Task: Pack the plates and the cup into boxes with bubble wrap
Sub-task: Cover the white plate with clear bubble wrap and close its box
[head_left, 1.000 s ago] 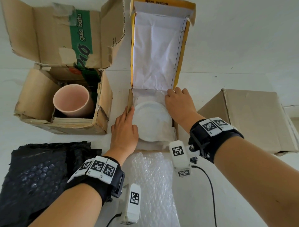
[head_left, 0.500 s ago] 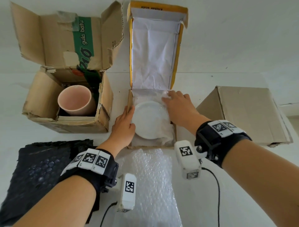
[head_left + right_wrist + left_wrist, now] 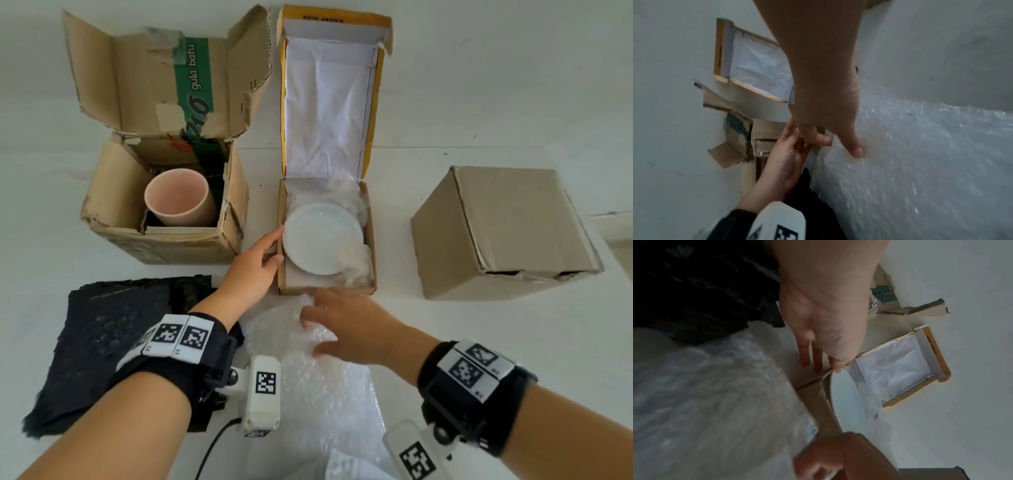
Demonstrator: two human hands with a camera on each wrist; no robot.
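Note:
A white plate [image 3: 322, 238] lies in a small brown box [image 3: 372, 260] lined with clear wrap, its yellow-edged lid [image 3: 327, 102] standing open. My left hand [image 3: 263, 257] rests against the box's left wall, fingers straight, index tip at the plate's rim [image 3: 846, 402]. My right hand [image 3: 342, 325] lies on the clear bubble wrap sheet [image 3: 318, 394] just in front of the box. Its thumb presses the wrap [image 3: 920, 162] and its fingers are spread and slightly bent, holding nothing. A pink cup [image 3: 176, 198] stands in the open carton [image 3: 109, 205] at the left.
A closed brown box [image 3: 503, 233] sits to the right of the plate box. Black bubble wrap [image 3: 113, 342] lies at the near left under my left forearm. The floor is white, with a wall right behind the boxes.
My right hand has come back from the far right corner of the plate box to the clear bubble wrap in front of it. My left hand stayed at the box's left wall.

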